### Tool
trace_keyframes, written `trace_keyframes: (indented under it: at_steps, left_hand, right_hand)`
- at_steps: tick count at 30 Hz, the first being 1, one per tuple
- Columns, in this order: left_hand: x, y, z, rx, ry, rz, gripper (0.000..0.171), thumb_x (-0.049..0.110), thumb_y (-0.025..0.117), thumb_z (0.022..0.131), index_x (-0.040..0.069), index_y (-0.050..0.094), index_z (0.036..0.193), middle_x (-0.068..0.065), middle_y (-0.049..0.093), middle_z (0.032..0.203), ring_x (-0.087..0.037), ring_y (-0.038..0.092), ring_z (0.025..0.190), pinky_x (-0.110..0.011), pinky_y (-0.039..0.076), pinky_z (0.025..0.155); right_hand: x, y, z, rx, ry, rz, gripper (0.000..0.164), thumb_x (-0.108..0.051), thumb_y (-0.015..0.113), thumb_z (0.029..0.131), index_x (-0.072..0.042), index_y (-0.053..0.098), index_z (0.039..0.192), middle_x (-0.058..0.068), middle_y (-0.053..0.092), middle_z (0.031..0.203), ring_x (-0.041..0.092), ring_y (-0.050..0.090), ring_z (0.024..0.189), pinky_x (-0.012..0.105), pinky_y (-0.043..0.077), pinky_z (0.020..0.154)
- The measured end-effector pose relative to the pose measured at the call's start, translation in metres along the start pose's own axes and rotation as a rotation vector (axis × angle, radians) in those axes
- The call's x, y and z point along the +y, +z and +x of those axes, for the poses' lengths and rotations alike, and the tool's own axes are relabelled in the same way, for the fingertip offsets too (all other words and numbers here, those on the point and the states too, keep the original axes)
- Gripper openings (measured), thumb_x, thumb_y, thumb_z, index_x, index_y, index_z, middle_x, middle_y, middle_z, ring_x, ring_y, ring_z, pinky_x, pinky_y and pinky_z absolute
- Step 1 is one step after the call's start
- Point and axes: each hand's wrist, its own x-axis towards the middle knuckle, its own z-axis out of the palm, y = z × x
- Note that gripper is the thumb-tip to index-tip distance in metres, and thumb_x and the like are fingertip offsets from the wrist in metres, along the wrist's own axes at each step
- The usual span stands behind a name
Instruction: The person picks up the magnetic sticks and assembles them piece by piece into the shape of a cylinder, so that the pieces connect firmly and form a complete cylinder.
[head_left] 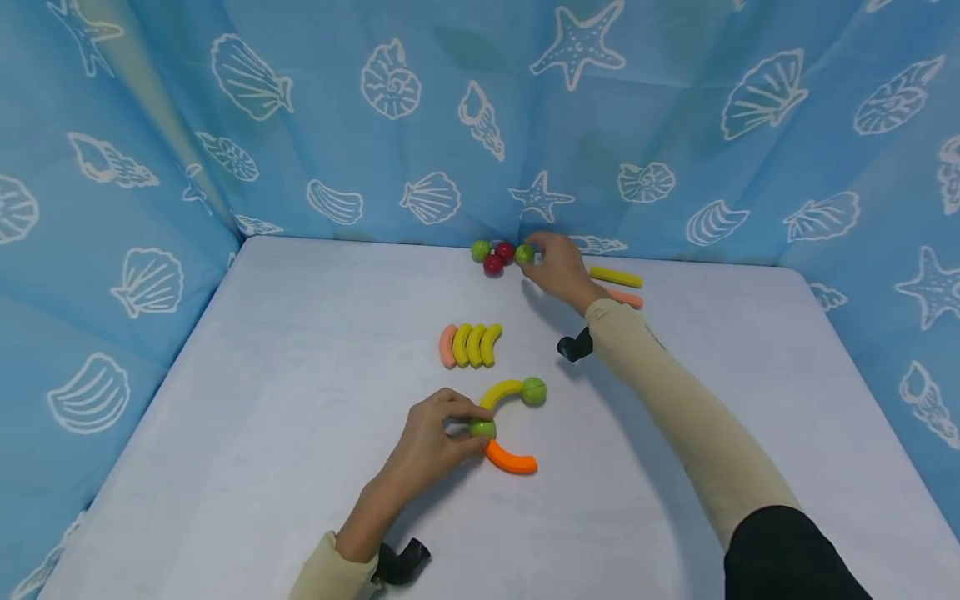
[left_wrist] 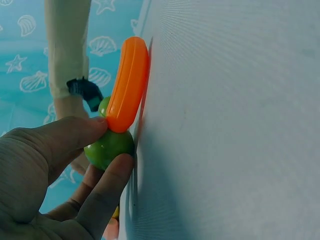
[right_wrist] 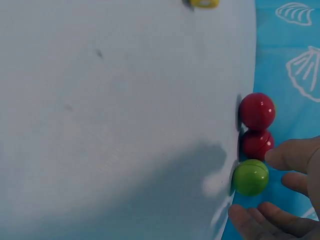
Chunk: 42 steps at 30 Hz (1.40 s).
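A blue curtain (head_left: 442, 150) (printed with white shells and starfish) hangs behind a white table (head_left: 262, 375).

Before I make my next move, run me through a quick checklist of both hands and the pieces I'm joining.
1. Left hand pinching the near green ball: ok.
2. Yellow curved piece touching the green ball at its tip: ok.
3. Orange curved piece capped with a ball at its outer end: not ok; that end is bare.
4. Right hand gripping the far green ball: not ok; the right wrist view shows a gap between ball and fingers.
5. Joints firm enough to let go of: cannot tell.
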Motion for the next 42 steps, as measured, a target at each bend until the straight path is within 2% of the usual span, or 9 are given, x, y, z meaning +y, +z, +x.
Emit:
trace_keyframes:
  at_steps: [4,9,15,23,30,42]
  left_hand:
    - [0.001,0.000,0.000,0.002,-0.005,-0.002,0.027,0.004,0.085,0.077,0.013,0.079,0.102,0.004,0.062,0.098,-0.014,0.062,0.095,-0.033,0.055,0.085]
    - [0.001,-0.001,0.000,-0.007,-0.006,0.001,0.027,0.005,0.085,0.078,0.012,0.079,0.102,0.003,0.062,0.098,-0.014,0.062,0.095,-0.033,0.055,0.085]
    - [0.000,0.000,0.001,-0.005,0.000,0.009,0.026,0.005,0.085,0.078,0.012,0.079,0.102,0.003,0.062,0.098,-0.013,0.063,0.094,-0.032,0.055,0.085]
    - [0.001,0.001,0.001,-0.003,-0.003,0.018,0.027,0.005,0.085,0.077,0.012,0.079,0.103,0.004,0.062,0.098,-0.014,0.062,0.095,-0.032,0.055,0.085]
    - [0.001,0.000,0.001,-0.002,-0.002,0.031,0.026,0.004,0.085,0.078,0.013,0.079,0.102,0.004,0.062,0.098,-0.013,0.062,0.094,-0.032,0.055,0.084]
    - [0.003,0.001,0.000,-0.004,-0.010,0.030,0.026,0.005,0.084,0.079,0.013,0.078,0.102,0.004,0.063,0.099,-0.013,0.063,0.095,-0.034,0.055,0.085]
  right_hand:
    - [0.000,0.003,0.010,-0.044,0.005,-0.076,0.049,-0.011,0.071,0.090,-0.002,0.058,0.137,0.016,0.055,0.138,0.034,0.047,0.128,0.048,0.040,0.108]
    - [-0.001,0.007,0.018,-0.077,0.006,-0.160,0.047,-0.009,0.071,0.090,-0.002,0.060,0.135,0.016,0.057,0.134,0.033,0.049,0.123,0.047,0.041,0.108]
    - [-0.004,0.011,0.021,-0.060,0.001,-0.135,0.037,-0.004,0.072,0.089,-0.001,0.067,0.125,0.015,0.062,0.122,0.030,0.052,0.109,0.044,0.048,0.099]
    - [0.001,0.011,0.022,-0.059,0.003,-0.121,0.022,0.000,0.071,0.088,-0.001,0.069,0.110,0.012,0.063,0.110,0.029,0.052,0.102,0.041,0.050,0.094]
    - [-0.003,-0.002,0.009,-0.097,-0.017,-0.070,0.025,0.000,0.069,0.088,0.000,0.067,0.114,0.012,0.064,0.112,0.029,0.053,0.101,0.040,0.051,0.091]
    - [-0.006,-0.031,-0.030,-0.037,-0.113,-0.018,0.024,-0.002,0.074,0.088,-0.004,0.067,0.112,0.011,0.067,0.108,0.028,0.057,0.099,0.041,0.052,0.089]
